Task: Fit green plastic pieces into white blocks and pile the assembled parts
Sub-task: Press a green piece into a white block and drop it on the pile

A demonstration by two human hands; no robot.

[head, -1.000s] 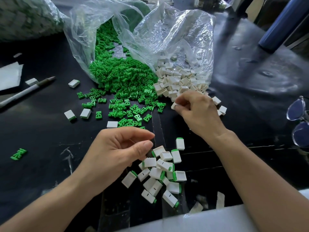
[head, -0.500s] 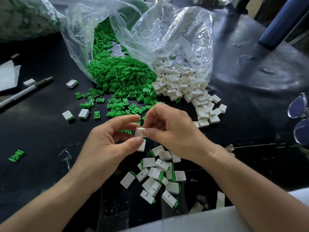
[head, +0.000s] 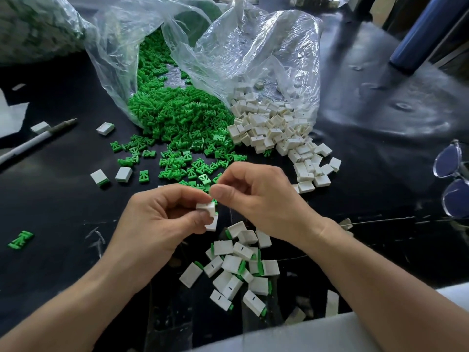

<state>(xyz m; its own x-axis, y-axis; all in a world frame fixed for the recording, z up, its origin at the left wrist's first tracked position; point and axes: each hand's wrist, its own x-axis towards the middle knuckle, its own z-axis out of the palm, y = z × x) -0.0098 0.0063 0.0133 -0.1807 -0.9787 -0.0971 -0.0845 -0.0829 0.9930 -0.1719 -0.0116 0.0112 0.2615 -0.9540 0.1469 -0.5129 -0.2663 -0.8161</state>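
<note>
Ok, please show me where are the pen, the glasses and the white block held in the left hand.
pen (head: 28, 145): head view, middle of the white barrel.
glasses (head: 449, 162): head view, upper lens.
white block (head: 206, 208): head view, top face, above the thumb.

Upper centre, plastic pieces (head: 177, 123) lie left of blocks (head: 269, 128); assembled parts (head: 238, 270) lower centre; pen (head: 33, 144) left edge, glasses (head: 454, 179) right edge.

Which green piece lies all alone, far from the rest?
The green piece far left of the left hand; every other one lies in or beside the spilled heap.
</note>
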